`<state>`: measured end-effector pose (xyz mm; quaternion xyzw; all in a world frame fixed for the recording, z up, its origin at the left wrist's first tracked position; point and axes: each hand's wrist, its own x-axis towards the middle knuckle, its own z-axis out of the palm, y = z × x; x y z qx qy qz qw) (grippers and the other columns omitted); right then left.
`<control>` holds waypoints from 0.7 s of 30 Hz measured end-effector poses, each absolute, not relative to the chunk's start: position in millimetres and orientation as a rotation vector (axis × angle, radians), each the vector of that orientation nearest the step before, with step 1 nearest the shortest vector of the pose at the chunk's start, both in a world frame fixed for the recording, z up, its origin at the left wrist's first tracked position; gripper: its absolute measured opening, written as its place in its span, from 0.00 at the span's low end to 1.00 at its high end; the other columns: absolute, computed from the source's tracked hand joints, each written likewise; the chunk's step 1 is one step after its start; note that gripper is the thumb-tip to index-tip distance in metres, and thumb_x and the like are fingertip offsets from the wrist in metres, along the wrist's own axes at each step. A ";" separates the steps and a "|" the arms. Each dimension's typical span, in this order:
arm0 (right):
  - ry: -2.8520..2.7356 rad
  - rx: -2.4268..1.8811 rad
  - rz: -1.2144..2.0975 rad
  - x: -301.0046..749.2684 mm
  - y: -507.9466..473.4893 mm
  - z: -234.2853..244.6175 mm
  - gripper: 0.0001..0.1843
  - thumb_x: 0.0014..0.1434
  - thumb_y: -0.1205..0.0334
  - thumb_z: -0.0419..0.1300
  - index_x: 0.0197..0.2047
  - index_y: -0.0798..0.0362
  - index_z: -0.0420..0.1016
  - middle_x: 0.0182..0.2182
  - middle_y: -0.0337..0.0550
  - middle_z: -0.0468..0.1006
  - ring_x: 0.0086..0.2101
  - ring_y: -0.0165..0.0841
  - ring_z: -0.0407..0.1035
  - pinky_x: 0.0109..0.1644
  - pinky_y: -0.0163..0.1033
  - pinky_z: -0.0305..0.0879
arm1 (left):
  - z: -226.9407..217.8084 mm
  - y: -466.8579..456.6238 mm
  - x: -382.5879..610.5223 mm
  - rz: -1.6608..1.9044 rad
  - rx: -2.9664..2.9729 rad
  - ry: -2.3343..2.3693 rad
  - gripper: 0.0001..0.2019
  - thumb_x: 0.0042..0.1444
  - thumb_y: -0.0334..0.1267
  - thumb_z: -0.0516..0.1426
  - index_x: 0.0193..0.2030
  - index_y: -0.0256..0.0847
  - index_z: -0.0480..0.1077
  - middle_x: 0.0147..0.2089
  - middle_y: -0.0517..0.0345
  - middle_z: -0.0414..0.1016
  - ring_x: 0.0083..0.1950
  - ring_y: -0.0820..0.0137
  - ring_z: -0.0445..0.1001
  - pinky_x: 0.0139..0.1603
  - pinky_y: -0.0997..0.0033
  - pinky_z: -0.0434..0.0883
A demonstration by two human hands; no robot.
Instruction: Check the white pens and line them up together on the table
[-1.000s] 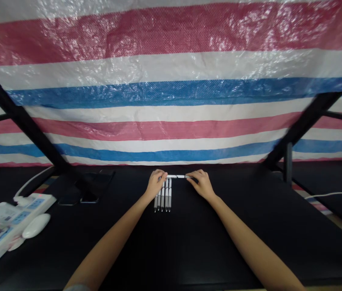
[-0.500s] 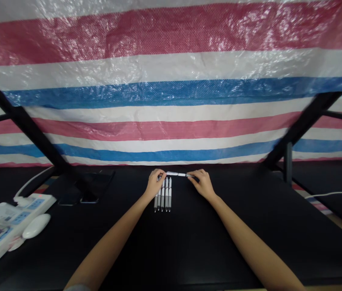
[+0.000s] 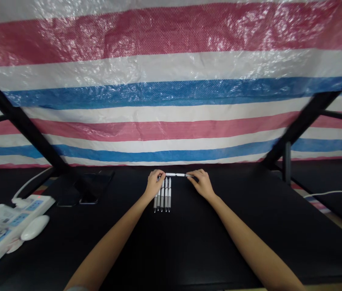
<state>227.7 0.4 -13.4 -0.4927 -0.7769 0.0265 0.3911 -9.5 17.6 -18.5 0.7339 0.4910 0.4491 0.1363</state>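
A white pen [image 3: 175, 174] lies crosswise between my two hands, just above the black table [image 3: 189, 242]. My left hand [image 3: 153, 184] pinches its left end with fingers closed, and my right hand [image 3: 200, 183] pinches its right end the same way. Under the held pen, several white pens with grey grips [image 3: 163, 195] lie side by side in a neat row, pointing toward me. My left hand rests partly over the far ends of that row.
A white power strip [image 3: 4, 220] and a white mouse [image 3: 35, 227] sit at the left edge. Two dark phones [image 3: 80, 194] lie left of centre. A striped red, white and blue tarp [image 3: 171, 93] hangs behind, crossed by black frame bars [image 3: 22, 121]. A white cable [image 3: 331, 194] runs at right.
Both hands have kept the crosswise pen between them and lifted it slightly away from me. The row of pens has not moved.
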 end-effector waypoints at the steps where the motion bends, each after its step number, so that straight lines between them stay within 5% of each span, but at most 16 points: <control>1: -1.977 -1.248 0.067 227.8 0.4 -13.5 0.10 0.61 0.57 0.54 0.41 0.48 0.75 0.37 0.42 0.79 0.39 0.38 0.67 0.44 0.44 0.58 | -18.8 17.8 -9.7 1.291 2.130 1.426 0.08 0.59 0.38 0.51 0.30 0.41 0.67 0.31 0.57 0.71 0.37 0.67 0.68 0.42 0.67 0.63; 11: -2.001 -1.224 0.102 228.0 1.4 -14.5 0.10 0.60 0.57 0.55 0.40 0.48 0.76 0.37 0.43 0.79 0.39 0.39 0.67 0.45 0.46 0.59 | -17.1 17.5 -10.4 1.273 2.118 1.420 0.15 0.61 0.41 0.47 0.24 0.41 0.65 0.31 0.57 0.70 0.37 0.67 0.69 0.43 0.66 0.63; 21: -1.985 -1.217 0.129 228.2 1.7 -14.3 0.10 0.60 0.57 0.55 0.41 0.48 0.76 0.37 0.43 0.79 0.38 0.38 0.67 0.45 0.45 0.60 | -19.6 18.2 -9.7 1.362 2.074 1.379 0.06 0.58 0.37 0.51 0.35 0.40 0.68 0.35 0.56 0.71 0.37 0.68 0.69 0.43 0.67 0.64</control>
